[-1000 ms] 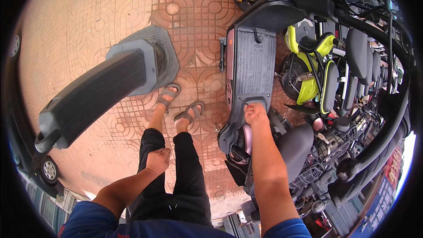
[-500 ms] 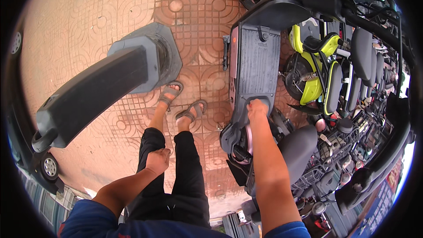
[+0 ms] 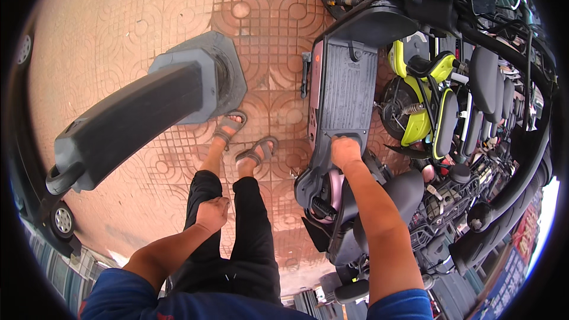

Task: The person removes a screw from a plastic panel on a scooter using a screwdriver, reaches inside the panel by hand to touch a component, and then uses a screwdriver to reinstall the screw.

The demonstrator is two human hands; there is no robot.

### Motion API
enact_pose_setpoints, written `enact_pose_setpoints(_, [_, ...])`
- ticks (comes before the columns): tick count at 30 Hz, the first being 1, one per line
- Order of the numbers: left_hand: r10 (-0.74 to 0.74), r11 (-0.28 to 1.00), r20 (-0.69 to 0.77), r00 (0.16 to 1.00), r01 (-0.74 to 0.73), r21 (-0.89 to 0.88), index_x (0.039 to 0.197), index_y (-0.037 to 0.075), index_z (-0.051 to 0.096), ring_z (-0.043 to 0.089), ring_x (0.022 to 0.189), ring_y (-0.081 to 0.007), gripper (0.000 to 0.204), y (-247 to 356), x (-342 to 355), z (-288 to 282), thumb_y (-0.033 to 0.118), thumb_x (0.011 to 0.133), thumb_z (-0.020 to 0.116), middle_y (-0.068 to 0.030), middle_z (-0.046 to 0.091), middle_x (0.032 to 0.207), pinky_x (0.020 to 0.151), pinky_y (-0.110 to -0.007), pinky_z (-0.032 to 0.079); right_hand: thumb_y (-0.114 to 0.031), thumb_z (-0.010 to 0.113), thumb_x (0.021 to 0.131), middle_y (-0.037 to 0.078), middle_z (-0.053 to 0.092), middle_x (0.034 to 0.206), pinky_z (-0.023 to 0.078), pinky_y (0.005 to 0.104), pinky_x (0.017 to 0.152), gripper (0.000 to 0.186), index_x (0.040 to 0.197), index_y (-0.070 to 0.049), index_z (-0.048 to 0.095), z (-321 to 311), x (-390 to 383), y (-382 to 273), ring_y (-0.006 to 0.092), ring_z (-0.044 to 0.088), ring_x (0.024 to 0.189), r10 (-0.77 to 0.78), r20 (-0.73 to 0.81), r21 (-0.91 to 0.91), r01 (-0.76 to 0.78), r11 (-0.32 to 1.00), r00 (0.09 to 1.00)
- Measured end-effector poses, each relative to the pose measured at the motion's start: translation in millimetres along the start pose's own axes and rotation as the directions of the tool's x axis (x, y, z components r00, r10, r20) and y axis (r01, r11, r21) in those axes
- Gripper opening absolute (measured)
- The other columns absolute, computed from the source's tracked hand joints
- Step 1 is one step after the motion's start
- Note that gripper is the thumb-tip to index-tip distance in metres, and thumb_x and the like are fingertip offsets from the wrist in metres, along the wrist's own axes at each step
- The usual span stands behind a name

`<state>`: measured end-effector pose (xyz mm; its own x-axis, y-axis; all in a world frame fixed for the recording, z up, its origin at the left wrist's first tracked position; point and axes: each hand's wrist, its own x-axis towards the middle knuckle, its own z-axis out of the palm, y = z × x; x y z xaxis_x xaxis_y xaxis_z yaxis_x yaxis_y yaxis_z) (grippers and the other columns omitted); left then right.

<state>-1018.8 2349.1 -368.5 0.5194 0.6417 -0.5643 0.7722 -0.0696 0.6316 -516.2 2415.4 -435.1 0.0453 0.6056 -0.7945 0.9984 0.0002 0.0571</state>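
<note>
the deck (image 3: 347, 86) runs twelve-to-six, lying toward twelve o'clock from the nearer right hand (image 3: 345, 153); fingers (image 3: 339, 142) curled, holding what i cannot tell.

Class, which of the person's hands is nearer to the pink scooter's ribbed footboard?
Right. The right hand is just below the ribbed footboard in the picture; the left hand is farther off, over the black trousers.

Brightly lit by soft daylight, washed pale across the reddish patterned paving tiles (image 3: 136, 35) left of the right hand's fingers (image 3: 336, 144). Dimmer among dark metal-and-plastic two-wheelers (image 3: 458, 173) to their right, burnt white beyond at the rim. Bowed toward black, bluish-fringed edges farthest from them.
</note>
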Motion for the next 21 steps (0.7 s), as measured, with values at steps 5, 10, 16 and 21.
enact_pose_setpoints(5, [-0.013,1.000,0.020,1.000,0.013,0.025,0.098,0.006,0.070,0.074,0.083,-0.0331,0.006,-2,-5,10,0.010,0.096,0.066,-0.0126,0.073,0.087,0.072,-0.046,0.059,-0.013,0.059,0.099,0.013,0.069,0.084,0.046,0.0265,0.047,0.008,0.095,-0.007,0.060,63,31,39,0.0155,0.061,0.055,0.250,0.666,0.727,-0.535,-0.430,0.703])
enact_pose_setpoints(10, [-0.026,0.999,0.016,1.000,0.026,0.023,0.098,0.006,0.070,0.074,0.082,-0.0333,0.006,-1,-5,16,0.010,0.096,0.066,-0.0131,0.073,0.087,0.072,-0.046,0.059,-0.016,0.061,0.103,0.008,0.063,0.078,0.028,0.0200,0.035,0.019,0.089,-0.007,0.053,22,37,26,0.0059,0.042,0.045,0.167,0.828,0.460,-0.477,-0.749,0.536])
enact_pose_setpoints(16, [-0.026,1.000,-0.007,1.000,0.026,0.004,0.099,0.006,0.070,0.074,0.082,-0.0340,0.007,4,-1,10,0.011,0.096,0.066,-0.0143,0.073,0.088,0.073,-0.046,0.059,-0.020,0.079,0.092,0.016,0.075,0.084,0.055,0.0350,0.055,0.021,0.096,-0.001,0.072,22,14,0,0.0226,0.068,0.060,0.453,-0.103,0.728,-0.243,0.641,0.885])
enact_pose_setpoints(21, [-0.019,1.000,0.000,1.000,0.019,0.020,0.099,0.006,0.070,0.074,0.082,-0.0342,0.007,6,3,8,0.011,0.096,0.066,-0.0141,0.074,0.088,0.073,-0.046,0.059,-0.022,0.080,0.091,0.016,0.078,0.086,0.061,0.0399,0.069,0.022,0.098,-0.002,0.076,49,12,-5,0.0303,0.076,0.071,0.442,-0.302,0.477,-0.267,0.837,0.845])
